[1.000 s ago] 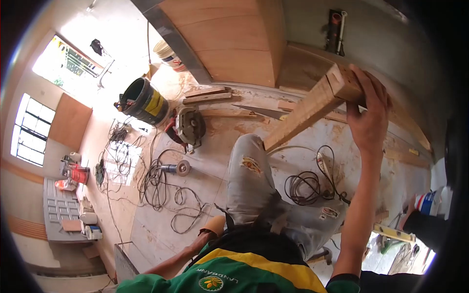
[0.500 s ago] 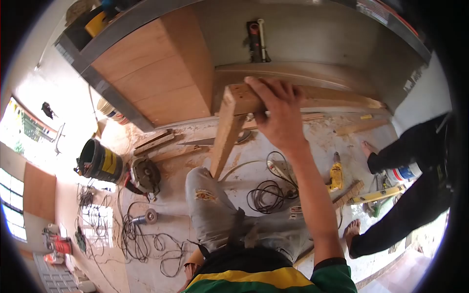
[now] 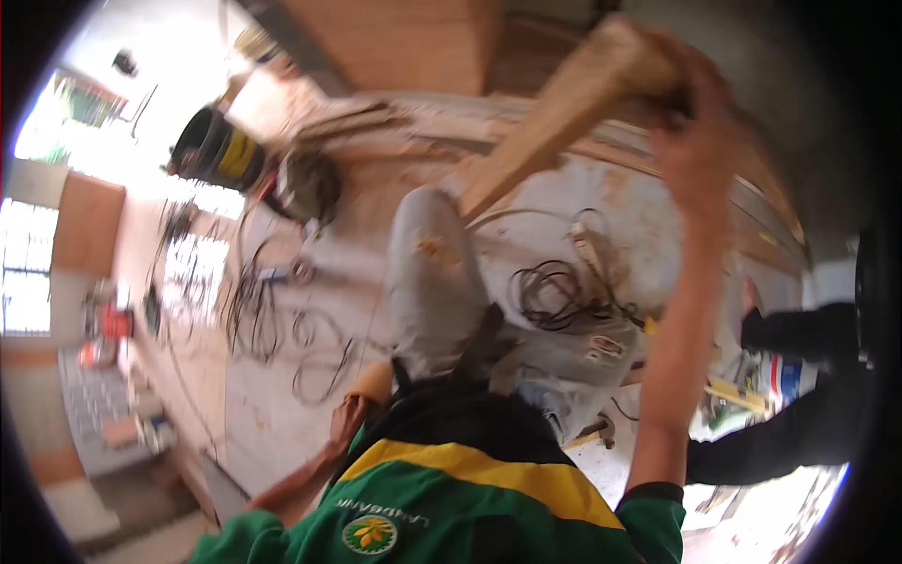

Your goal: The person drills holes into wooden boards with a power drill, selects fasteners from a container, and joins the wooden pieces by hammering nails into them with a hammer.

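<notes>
Up at one o'clock, a pale brown, square-cut timber beam [image 3: 554,122] slants away from our bent, grey-denim knee [image 3: 427,258], its lower end seemingly against it, probably for support. At two o'clock, the fingers of our right hand [image 3: 700,122] are clamped around the beam's upper end, presumably to steady it. Toward seven o'clock, our left hand [image 3: 352,414] is just beside a tan, rounded object [image 3: 373,381]; blur means we cannot tell whether its fingers grip anything. Beneath us, the pale floor [image 3: 362,273] carries brownish smears, and a looped black cable [image 3: 545,296] lies at three o'clock. Toward ten, we see a dark circular saw [image 3: 310,185] near a black plastic bucket [image 3: 221,150] with a yellow label. Another person's black-trousered legs [image 3: 789,428] show at four, a bright gridded window [image 3: 26,273] at nine.
</notes>
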Motion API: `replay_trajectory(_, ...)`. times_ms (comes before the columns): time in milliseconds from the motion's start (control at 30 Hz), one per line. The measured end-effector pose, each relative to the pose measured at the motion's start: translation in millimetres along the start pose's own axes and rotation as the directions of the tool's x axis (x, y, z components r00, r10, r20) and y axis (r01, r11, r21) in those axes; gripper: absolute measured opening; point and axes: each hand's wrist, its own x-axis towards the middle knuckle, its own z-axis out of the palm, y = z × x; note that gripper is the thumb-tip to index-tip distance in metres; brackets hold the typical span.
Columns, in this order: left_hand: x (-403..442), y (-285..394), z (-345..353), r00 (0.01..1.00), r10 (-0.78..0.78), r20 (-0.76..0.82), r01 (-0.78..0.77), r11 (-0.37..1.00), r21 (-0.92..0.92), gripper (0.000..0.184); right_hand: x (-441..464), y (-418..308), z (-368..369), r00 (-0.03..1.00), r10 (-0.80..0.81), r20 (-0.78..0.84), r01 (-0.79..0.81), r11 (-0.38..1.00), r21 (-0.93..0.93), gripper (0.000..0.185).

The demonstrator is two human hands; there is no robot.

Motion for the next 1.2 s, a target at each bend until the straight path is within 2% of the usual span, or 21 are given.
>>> replay_trajectory(33,0.7,10.9,-6.3,0.967,-0.175,0.185,0.170,0.984,0.043,0.038,-0.7,5.4,-0.4,0.999,0.020,0.025,-0.018,0.999,-0.049,0.059)
replay_trajectory(100,-0.7,28.4,-24.6,0.941,-0.262,0.215,0.252,0.965,0.070,0.037,-4.4,9.0,-2.4,0.994,0.095,0.050,-0.085,0.981,-0.173,0.057)
replay_trajectory(133,3.5,37.2,-44.3,0.935,-0.272,0.229,0.285,0.958,-0.026,0.040,-6.7,9.7,-4.0,0.987,0.152,0.052,-0.135,0.961,-0.242,0.054)
replay_trajectory(167,5.3,43.8,-66.3,0.928,-0.283,0.244,0.319,0.940,-0.121,0.043,-5.7,16.2,-4.1,0.997,0.073,0.035,-0.058,0.946,-0.320,0.050)
replay_trajectory(200,2.4,45.6,-80.8,0.974,-0.221,0.048,0.226,0.957,-0.182,0.056,-5.4,28.7,-5.0,1.000,-0.006,0.025,0.015,0.920,-0.393,0.047)
replay_trajectory(267,9.2,45.6,-124.1,0.977,-0.204,0.060,0.211,0.888,-0.409,0.079,-14.5,100.2,-17.4,0.951,0.182,0.249,-0.116,0.959,-0.258,0.043)
replay_trajectory(300,3.4,34.4,-127.2,0.955,-0.274,0.118,0.295,0.808,-0.510,0.081,-0.8,83.1,-10.4,0.946,0.181,0.271,-0.119,0.966,-0.230,0.043)
replay_trajectory(333,-2.3,22.9,-129.6,0.928,-0.328,0.178,0.367,0.713,-0.598,0.083,16.3,54.0,-4.5,0.973,-0.147,0.177,0.185,0.957,-0.223,0.048)
replay_trajectory(367,-0.9,14.9,-132.2,0.905,-0.350,0.242,0.420,0.647,-0.636,0.083,24.9,33.2,-0.5,0.885,-0.459,0.074,0.462,0.850,-0.253,0.052)
replay_trajectory(400,2.5,7.1,-134.0,0.882,-0.361,0.303,0.466,0.578,-0.670,0.083,24.7,23.7,0.6,0.889,-0.452,0.074,0.456,0.857,-0.241,0.052)
replay_trajectory(467,8.8,-11.4,-138.6,0.870,-0.305,0.388,0.493,0.573,-0.655,0.077,24.7,13.3,-1.2,0.935,-0.342,0.097,0.355,0.899,-0.255,0.057)
replay_trajectory(533,10.2,-26.6,-133.8,0.862,-0.295,0.413,0.507,0.453,-0.734,0.074,26.6,17.1,1.8,0.914,-0.397,0.084,0.404,0.871,-0.280,0.057)
replay_trajectory(567,11.4,-35.4,-133.0,0.886,-0.256,0.386,0.462,0.543,-0.701,0.072,28.0,18.3,2.6,0.888,-0.454,0.070,0.452,0.837,-0.309,0.057)
replay_trajectory(667,23.5,-51.0,-150.2,0.826,-0.192,0.529,0.526,0.598,-0.605,0.072,32.0,15.8,-0.3,0.890,-0.444,0.103,0.455,0.867,-0.202,0.056)
replay_trajectory(733,30.0,-55.8,-151.9,0.814,-0.213,0.541,0.540,0.621,-0.568,0.073,31.2,17.0,0.7,0.883,-0.460,0.092,0.469,0.858,-0.209,0.056)
replay_trajectory(800,37.1,-60.9,-150.7,0.823,-0.160,0.545,0.466,0.740,-0.486,0.074,30.3,20.4,-0.3,0.877,-0.474,0.082,0.480,0.849,-0.220,0.055)
replay_trajectory(967,56.1,-57.2,-140.7,0.831,-0.121,0.542,0.429,0.760,-0.488,0.071,39.3,25.1,-0.7,0.809,-0.578,0.104,0.587,0.792,-0.169,0.054)
replay_trajectory(1067,57.0,-66.7,-120.3,0.771,-0.076,0.633,0.472,0.736,-0.486,0.074,34.0,18.2,-1.1,0.816,-0.573,0.080,0.575,0.788,-0.219,0.052)
replay_trajectory(1133,51.9,-73.3,-105.9,0.791,-0.039,0.611,0.561,0.447,-0.697,0.074,32.4,28.6,0.7,0.820,-0.568,0.065,0.565,0.787,-0.248,0.051)
replay_trajectory(1167,50.4,-70.4,-101.5,0.789,-0.037,0.613,0.562,0.447,-0.696,0.074,31.5,33.0,2.0,0.824,-0.565,0.048,0.555,0.786,-0.273,0.049)
replay_trajectory(1200,48.8,-65.5,-95.6,0.803,-0.040,0.594,0.587,0.223,-0.778,0.073,31.2,36.3,1.7,0.826,-0.562,0.050,0.552,0.787,-0.274,0.049)
